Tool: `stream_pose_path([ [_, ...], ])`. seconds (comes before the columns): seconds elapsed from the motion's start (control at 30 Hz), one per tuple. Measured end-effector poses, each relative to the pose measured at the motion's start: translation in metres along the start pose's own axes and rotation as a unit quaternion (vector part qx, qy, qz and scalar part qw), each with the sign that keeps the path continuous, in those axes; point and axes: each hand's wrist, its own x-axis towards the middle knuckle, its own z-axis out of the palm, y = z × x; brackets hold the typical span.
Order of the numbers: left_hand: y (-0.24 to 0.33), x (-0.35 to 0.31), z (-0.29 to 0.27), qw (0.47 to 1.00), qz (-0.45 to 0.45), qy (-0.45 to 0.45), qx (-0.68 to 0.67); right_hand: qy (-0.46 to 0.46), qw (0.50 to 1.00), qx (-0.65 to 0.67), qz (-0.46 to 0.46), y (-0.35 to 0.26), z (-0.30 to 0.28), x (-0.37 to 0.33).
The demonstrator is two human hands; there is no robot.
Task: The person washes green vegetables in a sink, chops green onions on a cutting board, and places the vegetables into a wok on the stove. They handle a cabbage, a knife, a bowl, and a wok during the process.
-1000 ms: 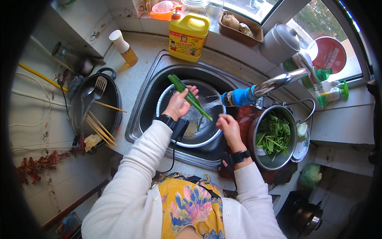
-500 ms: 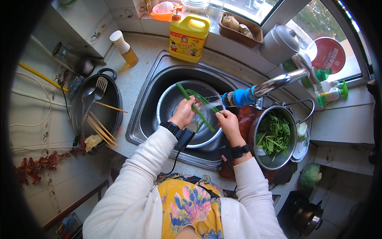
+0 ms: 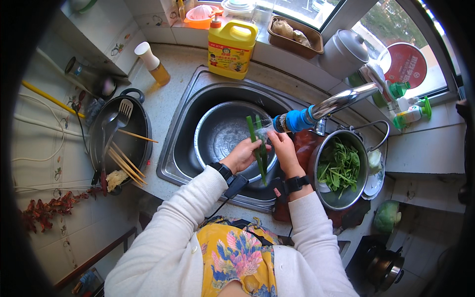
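Note:
Long green stalks [image 3: 251, 129], green-onion-like, are gripped in my left hand [image 3: 241, 155], whose fingers are closed around them. They stand nearly upright in view, over the right part of a metal basin [image 3: 202, 129] in the sink [image 3: 170, 143]. Close beside them on the right is my right hand [image 3: 283, 152], its fingers drawn together near the running water; what they pinch, if anything, is hidden. Water comes from the chrome tap [image 3: 346, 101] with a blue nozzle [image 3: 297, 120] and falls by the stalks and fingertips.
To the right, a metal pot [image 3: 341, 202] holds leafy greens [image 3: 340, 166]. A yellow jug [image 3: 229, 49] and a spray bottle [image 3: 152, 63] stand behind the sink. At left, a dark pan [image 3: 141, 111] bears a slotted spatula [image 3: 123, 113] and chopsticks [image 3: 127, 166].
The stalks have swung from slanting across the basin to nearly upright. My left hand has moved right and down, closer to my right hand, which has shifted slightly; its grip on the stalks no longer shows.

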Motion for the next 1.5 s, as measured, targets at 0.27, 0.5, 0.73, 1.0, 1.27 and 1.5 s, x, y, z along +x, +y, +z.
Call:
stream_pose_path([
  [0.27,0.001,0.007,0.004,0.986,0.098,0.057,-0.125,-0.105,0.961,0.076,0.244,0.012,0.004,-0.041],
  [0.5,0.018,0.032,-0.005,0.973,0.055,0.135,-0.178,-0.106,0.982,-0.066,0.14,-0.002,-0.004,-0.056],
  [0.73,0.007,0.044,-0.007,0.973,0.015,0.09,-0.213,-0.07,0.986,-0.126,0.081,-0.011,-0.006,-0.047],
  [1.0,0.022,0.046,-0.023,0.969,0.062,0.103,-0.216,-0.077,0.983,-0.137,0.089,-0.005,-0.009,-0.051],
  [1.27,0.002,0.025,0.011,0.992,0.062,0.041,-0.098,-0.077,0.981,-0.03,0.178,-0.015,0.009,-0.019],
  [1.5,0.051,0.032,-0.005,0.954,0.118,0.117,-0.25,-0.133,0.975,-0.169,0.05,-0.012,0.008,-0.028],
])
